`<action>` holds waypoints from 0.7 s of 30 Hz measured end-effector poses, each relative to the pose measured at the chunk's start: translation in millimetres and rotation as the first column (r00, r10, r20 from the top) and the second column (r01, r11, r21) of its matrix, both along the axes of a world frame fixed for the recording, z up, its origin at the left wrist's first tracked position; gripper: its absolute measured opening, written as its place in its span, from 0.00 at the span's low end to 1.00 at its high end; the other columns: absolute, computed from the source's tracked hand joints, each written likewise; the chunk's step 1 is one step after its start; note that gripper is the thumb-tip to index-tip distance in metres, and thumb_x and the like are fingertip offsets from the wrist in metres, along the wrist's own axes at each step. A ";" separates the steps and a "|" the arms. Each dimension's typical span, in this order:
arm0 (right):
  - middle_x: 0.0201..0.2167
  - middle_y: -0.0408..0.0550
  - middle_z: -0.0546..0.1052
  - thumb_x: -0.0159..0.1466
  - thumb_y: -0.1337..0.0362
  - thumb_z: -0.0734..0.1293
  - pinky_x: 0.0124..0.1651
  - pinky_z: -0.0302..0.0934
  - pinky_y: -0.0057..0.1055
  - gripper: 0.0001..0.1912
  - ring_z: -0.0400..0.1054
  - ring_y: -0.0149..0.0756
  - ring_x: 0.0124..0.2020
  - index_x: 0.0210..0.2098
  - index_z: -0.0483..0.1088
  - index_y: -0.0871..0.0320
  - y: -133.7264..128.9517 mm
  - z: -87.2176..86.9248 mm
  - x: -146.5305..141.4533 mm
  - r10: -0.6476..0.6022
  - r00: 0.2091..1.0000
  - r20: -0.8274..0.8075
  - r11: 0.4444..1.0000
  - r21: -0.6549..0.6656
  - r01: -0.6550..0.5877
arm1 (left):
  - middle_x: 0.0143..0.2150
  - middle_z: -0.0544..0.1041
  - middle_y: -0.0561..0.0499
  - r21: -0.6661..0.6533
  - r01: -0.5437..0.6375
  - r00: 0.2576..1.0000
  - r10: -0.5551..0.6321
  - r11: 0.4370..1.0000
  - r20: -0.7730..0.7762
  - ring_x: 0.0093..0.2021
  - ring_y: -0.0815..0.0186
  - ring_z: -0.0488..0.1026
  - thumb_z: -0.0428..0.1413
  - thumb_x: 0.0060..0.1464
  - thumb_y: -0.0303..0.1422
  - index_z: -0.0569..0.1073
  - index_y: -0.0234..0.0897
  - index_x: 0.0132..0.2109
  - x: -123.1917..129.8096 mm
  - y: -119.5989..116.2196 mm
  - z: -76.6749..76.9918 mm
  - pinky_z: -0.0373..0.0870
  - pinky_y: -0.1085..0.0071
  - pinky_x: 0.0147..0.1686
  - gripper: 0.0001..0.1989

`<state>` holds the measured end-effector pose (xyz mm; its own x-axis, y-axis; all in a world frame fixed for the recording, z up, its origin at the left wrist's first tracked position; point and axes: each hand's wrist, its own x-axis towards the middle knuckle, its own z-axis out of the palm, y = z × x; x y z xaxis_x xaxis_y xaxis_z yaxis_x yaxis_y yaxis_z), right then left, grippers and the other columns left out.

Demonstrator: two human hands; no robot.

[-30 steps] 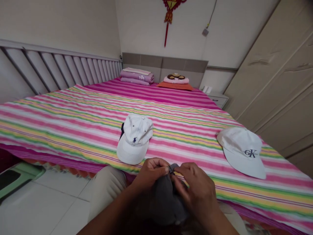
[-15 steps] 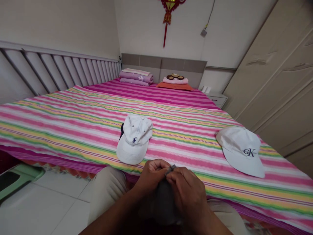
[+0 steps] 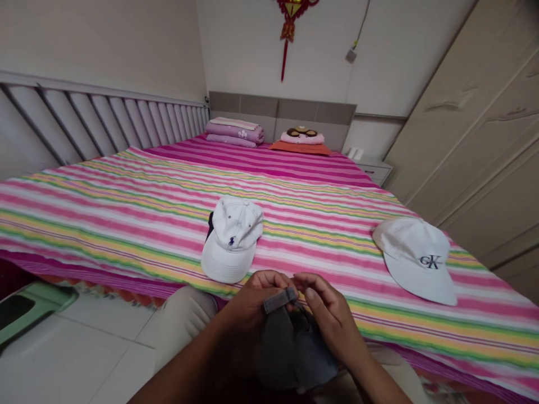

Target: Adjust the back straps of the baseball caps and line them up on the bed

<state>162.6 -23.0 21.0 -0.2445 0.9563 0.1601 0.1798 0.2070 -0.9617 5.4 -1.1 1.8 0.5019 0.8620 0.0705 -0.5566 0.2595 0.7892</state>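
Striped bedspread [image 3: 126,224], white caps [image 3: 231,241], left hand [image 3: 252,303] gripping gray cap strap [image 3: 280,300], right hand [image 3: 328,320] half-open beside it

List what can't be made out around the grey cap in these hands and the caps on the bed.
Head view only:
- Grey cap: brim and any logo unseen, low in shadow below the left hand and right hand.
- Strap: fastening hidden where it meets the fingers.
- Dark item: mostly covered by the white cap.
- Small white objects: too small to identify.
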 end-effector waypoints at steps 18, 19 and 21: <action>0.28 0.46 0.70 0.58 0.67 0.63 0.29 0.59 0.27 0.06 0.64 0.33 0.28 0.37 0.66 0.57 -8.1 3.8 -4.6 -0.114 0.943 0.311 0.856 0.514 -0.066 | 0.26 0.67 0.50 0.088 0.053 0.992 -0.043 0.995 -0.117 0.30 0.68 0.63 0.55 0.44 0.40 0.68 0.32 0.24 -15.7 2.3 0.5 0.58 0.72 0.30 0.14; 0.27 0.46 0.70 0.58 0.67 0.63 0.29 0.59 0.27 0.06 0.64 0.33 0.28 0.36 0.66 0.57 -8.1 3.6 -4.3 -0.124 0.943 0.310 0.852 0.520 -0.059 | 0.26 0.66 0.51 0.100 0.081 0.986 -0.065 0.992 -0.157 0.29 0.68 0.62 0.56 0.44 0.39 0.68 0.31 0.23 -17.0 2.5 -0.2 0.57 0.73 0.30 0.14; 0.27 0.45 0.70 0.58 0.66 0.62 0.28 0.59 0.27 0.06 0.64 0.33 0.28 0.36 0.65 0.57 -7.6 3.4 -3.7 -0.141 0.941 0.307 0.842 0.537 -0.049 | 0.24 0.64 0.53 0.092 0.131 0.967 -0.107 0.987 -0.231 0.27 0.71 0.60 0.59 0.41 0.35 0.67 0.32 0.23 -19.2 2.9 -2.3 0.55 0.75 0.27 0.11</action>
<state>158.8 -30.6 24.3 -0.3305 0.7565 0.5644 0.4807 0.6495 -0.5891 -13.8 1.8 -0.6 0.6136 0.7889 0.0322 -0.3323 0.2211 0.9169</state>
